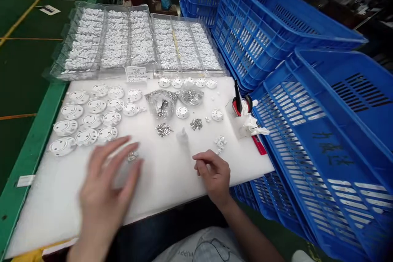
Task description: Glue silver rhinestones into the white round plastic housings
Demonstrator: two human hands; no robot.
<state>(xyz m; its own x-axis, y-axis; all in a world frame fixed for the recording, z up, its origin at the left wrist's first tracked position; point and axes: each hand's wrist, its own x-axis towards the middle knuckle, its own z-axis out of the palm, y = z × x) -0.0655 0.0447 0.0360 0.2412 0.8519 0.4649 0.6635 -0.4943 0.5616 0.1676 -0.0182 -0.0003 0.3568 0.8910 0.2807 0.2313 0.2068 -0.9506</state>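
Observation:
My left hand (106,184) is over the left front of the white foam sheet (166,180), slightly blurred, fingers spread and nothing visible in them. Just beyond its fingertips is a small heap of shiny bits (132,155). My right hand (213,174) is above the sheet, thumb and forefinger pinched; anything between them is too small to see. Near it are a translucent white piece with a narrow tip (183,137) and a pile of small white parts (220,143). Farther back are two piles of small metal parts, left (163,129) and right (196,124).
Several round white plastic parts (91,120) fill the left side. Bags of metal bits (162,106) lie mid-sheet. Clear trays of white parts (115,39) stand at the back. A clear box (242,126) with a red-and-black tool and blue crates (294,131) border the right.

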